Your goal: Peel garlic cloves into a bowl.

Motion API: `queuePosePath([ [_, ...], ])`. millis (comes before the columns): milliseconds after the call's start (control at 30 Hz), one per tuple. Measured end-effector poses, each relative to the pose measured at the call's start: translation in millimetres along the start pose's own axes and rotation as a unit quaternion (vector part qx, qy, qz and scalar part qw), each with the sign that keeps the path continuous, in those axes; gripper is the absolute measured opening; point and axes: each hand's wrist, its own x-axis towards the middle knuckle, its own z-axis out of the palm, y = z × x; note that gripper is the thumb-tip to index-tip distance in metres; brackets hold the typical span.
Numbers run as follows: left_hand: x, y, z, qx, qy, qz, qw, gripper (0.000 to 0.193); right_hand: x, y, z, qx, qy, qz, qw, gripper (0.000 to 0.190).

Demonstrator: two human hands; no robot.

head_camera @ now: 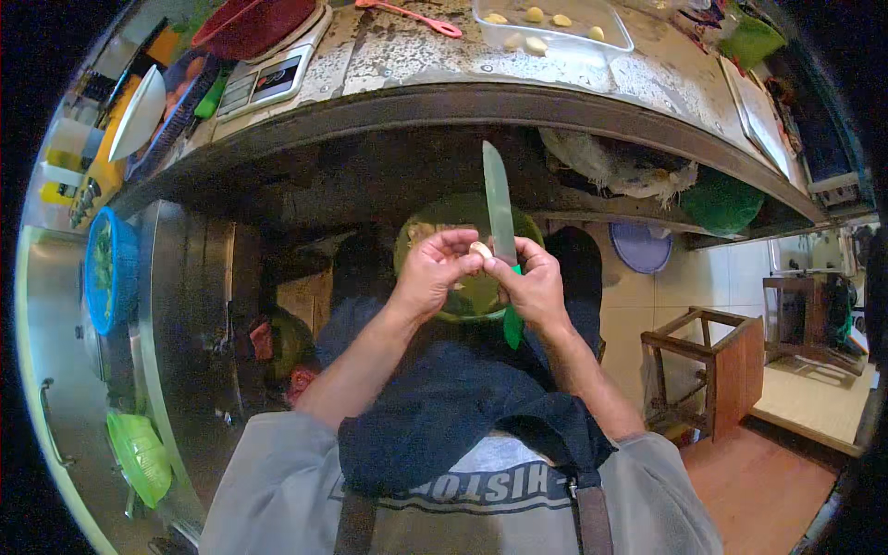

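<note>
A small pale piece, which looks like a garlic clove (pixel 480 250), is pinched between the fingertips of my left hand (pixel 431 274). My right hand (pixel 533 281) grips a kitchen knife (pixel 499 201) by its green handle, the blade pointing up and away from me. The right thumb also touches the clove. Below both hands, between my knees, stands a greenish bowl (pixel 479 305) with small pale bits inside. On the counter ahead, a clear plastic container (pixel 621 43) holds several pale yellow cloves (pixel 535 46).
A worn counter (pixel 416 62) spans the front, bearing a kitchen scale (pixel 267 87), a red basin (pixel 253 28) and a pink spoon (pixel 416 19). To the left are a blue basket (pixel 97 270) and a green basket (pixel 139 458). A wooden stool (pixel 735 374) stands at right.
</note>
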Motion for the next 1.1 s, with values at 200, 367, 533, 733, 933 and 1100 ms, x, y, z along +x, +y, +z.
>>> queuePosePath([
  [200,-11,3,26,0.04,0.039,0.064,0.996,0.024,-2,-10,6,0.029,0.021,-0.024,0.999,0.021],
  [367,-15,16,33,0.065,0.055,0.12,0.989,0.027,-8,-12,7,0.014,-0.013,-0.012,1.0,0.019],
  [533,-16,22,27,0.12,0.063,0.14,0.981,0.026,-6,-38,-2,-0.208,0.022,-0.235,0.949,0.02],
  [733,-17,20,30,0.1,0.061,0.169,0.979,0.018,-4,-50,1,-0.26,0.028,-0.322,0.91,0.02],
  [933,-23,26,37,0.119,0.062,0.139,0.981,0.017,-4,-42,3,-0.284,0.033,-0.329,0.9,0.021],
  [1100,-25,31,37,0.151,0.05,0.093,0.983,0.016,-3,-41,-1,-0.299,0.011,-0.324,0.897,0.019],
])
